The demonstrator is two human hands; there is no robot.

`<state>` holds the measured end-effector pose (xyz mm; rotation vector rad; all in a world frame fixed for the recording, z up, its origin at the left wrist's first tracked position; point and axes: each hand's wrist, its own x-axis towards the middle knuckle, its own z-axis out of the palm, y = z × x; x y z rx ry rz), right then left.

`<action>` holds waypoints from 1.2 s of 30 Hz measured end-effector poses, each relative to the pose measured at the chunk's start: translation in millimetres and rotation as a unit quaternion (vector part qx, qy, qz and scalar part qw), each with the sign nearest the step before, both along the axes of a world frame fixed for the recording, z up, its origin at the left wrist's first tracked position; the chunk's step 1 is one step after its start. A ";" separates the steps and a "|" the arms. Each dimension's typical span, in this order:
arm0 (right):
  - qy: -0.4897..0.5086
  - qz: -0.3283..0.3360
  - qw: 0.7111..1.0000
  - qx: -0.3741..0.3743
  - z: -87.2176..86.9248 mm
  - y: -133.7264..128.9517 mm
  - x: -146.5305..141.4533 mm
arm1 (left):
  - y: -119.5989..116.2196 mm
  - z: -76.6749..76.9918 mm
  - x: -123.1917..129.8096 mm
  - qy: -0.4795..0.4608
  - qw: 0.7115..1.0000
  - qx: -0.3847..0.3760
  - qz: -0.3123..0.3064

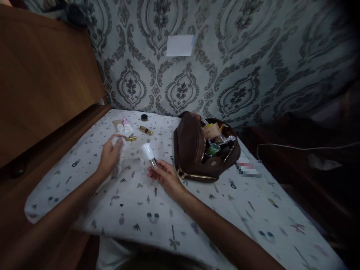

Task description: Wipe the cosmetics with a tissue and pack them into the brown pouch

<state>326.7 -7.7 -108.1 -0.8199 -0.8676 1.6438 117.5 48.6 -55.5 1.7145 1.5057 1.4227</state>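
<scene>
My right hand (165, 178) pinches a white flared cosmetic item (147, 151) by its silver end; I cannot tell whether it is a makeup brush or a tube. My left hand (110, 155), partly blurred, is closed on a thin white tissue (121, 148) that hangs from the fingers. Just beyond that hand lies a small gold tube (131, 138). Behind it are a black-and-gold tube (146, 130), a white-and-pink tube (127, 124), a beige tube (118, 125) and a small black jar (144, 117). An unzipped brown cosmetic bag (188, 140) stands right of my right hand, filled with several cosmetics.
Everything lies on a white patterned cloth (157, 232) against a papered wall (182, 82). A wooden cabinet (47, 82) borders the left side. Right of the bag are a blurred-out flat item (249, 168) and a white cable (303, 148).
</scene>
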 end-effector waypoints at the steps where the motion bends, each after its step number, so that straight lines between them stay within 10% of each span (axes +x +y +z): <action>1: -0.008 -0.006 1.000 0.006 0.5 -1.1 -0.9 | -5.5 1.4 15.6 0.061 0.995 0.047 -0.060; 5: -0.083 -0.028 0.994 0.066 4.0 -6.4 3.4 | -17.4 -0.6 62.1 0.277 0.942 0.107 -0.155; 10: -0.171 -0.064 0.976 0.118 4.8 -9.8 14.2 | -2.4 -4.8 81.8 0.299 0.943 0.054 -0.137; 21: -0.244 -0.152 0.947 0.141 -7.5 -13.0 22.3 | 25.4 -17.7 84.8 -0.094 0.970 -0.123 -0.190; 36: -0.133 -0.218 0.962 0.092 -8.7 -5.9 21.8 | -14.4 -27.7 99.2 -0.182 0.931 -0.226 -0.221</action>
